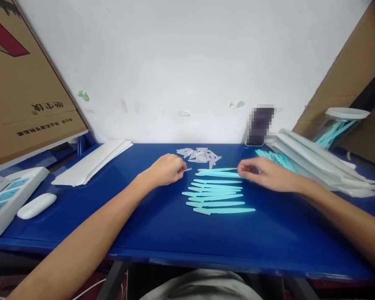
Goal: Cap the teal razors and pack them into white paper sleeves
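My left hand (168, 170) is closed in a pinch on a small translucent blade cap (189, 169), its tip poking out to the right. Opposite it, my right hand (262, 173) pinches the thin tail end of a turquoise eyebrow razor (218, 173), which points left toward the cap without touching it. Below, several more turquoise razors (221, 211) lie in a rough column, blade ends to the left. A loose heap of translucent caps (201, 155) rests just behind the hands. Part of the razor's handle is hidden by my right fingers.
Beyond my right hand lies a pile of turquoise razors (275, 157), beside stacked white sleeves (315, 162) and a lidded clear jar (337, 127). A phone (260, 125) leans on the wall. At left are white paper sheets (93, 161), a white oval case (36, 206) and a white tray (17, 196).
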`<act>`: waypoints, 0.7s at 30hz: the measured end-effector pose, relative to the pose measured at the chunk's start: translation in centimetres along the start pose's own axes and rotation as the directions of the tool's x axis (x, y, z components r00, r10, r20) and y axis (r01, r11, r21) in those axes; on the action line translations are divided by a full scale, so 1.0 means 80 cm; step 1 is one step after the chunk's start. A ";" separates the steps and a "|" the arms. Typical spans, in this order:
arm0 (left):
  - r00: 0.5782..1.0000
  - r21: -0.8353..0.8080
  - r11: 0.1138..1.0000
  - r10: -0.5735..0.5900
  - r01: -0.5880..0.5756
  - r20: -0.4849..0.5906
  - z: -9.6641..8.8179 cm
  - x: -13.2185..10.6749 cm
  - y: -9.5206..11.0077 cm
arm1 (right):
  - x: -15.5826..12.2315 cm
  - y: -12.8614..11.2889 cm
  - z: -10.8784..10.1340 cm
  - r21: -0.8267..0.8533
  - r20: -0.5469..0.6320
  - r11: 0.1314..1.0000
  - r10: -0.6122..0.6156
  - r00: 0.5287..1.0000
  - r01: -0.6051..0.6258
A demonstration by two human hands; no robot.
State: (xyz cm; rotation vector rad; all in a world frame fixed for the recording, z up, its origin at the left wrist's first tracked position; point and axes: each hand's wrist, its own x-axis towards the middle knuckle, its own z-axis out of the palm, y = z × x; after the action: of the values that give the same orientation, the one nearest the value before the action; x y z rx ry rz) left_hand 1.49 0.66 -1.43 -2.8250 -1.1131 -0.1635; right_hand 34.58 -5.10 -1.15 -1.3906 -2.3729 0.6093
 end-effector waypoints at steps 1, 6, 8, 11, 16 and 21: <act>1.000 -0.004 1.000 -0.002 0.002 0.016 -0.003 -0.002 0.001 | 0.000 0.000 0.001 0.044 0.009 0.999 0.010 1.000 -0.011; 0.998 -0.081 0.997 0.018 -0.013 0.063 -0.010 -0.008 -0.001 | -0.001 0.002 0.003 0.134 0.047 0.991 0.015 0.999 -0.021; 0.999 -0.083 0.996 0.031 -0.027 0.042 -0.010 -0.009 -0.002 | -0.001 0.003 0.003 0.092 0.048 0.996 -0.007 0.999 0.003; 1.000 -0.068 0.997 0.027 -0.026 0.010 -0.009 -0.009 -0.003 | 0.000 0.002 0.002 -0.005 0.040 1.000 -0.004 0.999 0.004; 0.998 -0.183 0.981 0.054 -0.057 -0.020 -0.003 -0.005 -0.005 | 0.001 0.000 0.000 -0.039 0.080 0.999 -0.021 0.997 0.024; 0.989 -0.321 0.945 0.018 -0.064 -0.145 0.003 -0.002 -0.004 | 0.001 0.003 0.000 0.002 0.076 1.000 -0.020 0.997 0.020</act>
State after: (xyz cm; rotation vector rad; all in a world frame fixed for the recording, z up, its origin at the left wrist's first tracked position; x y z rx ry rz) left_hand 1.17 0.81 -1.67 -3.0558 -1.0837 -0.5844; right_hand 34.69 -4.92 -1.28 -1.3640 -2.4417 0.6699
